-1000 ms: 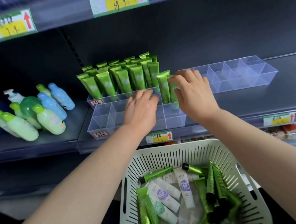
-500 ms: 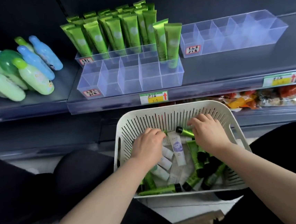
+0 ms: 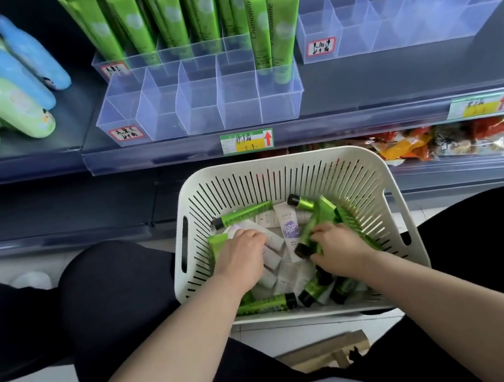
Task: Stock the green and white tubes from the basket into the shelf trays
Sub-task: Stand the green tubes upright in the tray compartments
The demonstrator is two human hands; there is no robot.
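Observation:
Both hands are down in the white slotted basket [image 3: 363, 177], among several loose green and white tubes. My right hand [image 3: 339, 251] grips a green tube [image 3: 313, 231] with a black cap, lifted at an angle. My left hand [image 3: 243, 254] curls over a green tube [image 3: 217, 245] and white tubes [image 3: 272, 238] at the basket's left; its grip is hidden. On the shelf above, the front clear tray [image 3: 199, 103] holds two upright green tubes [image 3: 272, 28] in its right end. A rear tray [image 3: 109, 61] is packed with green tubes.
A second clear divided tray [image 3: 397, 19] stands to the right on the shelf. Green and blue bottles [image 3: 10, 88] lie at the left. Snack packets [image 3: 443, 141] fill the lower shelf at right. My knees in black flank the basket. Price tags [image 3: 247, 142] line the shelf edge.
Both hands left the shelf tray and came down into the basket. The right hand has since closed round a green tube and raised it; the left has shifted left among the tubes.

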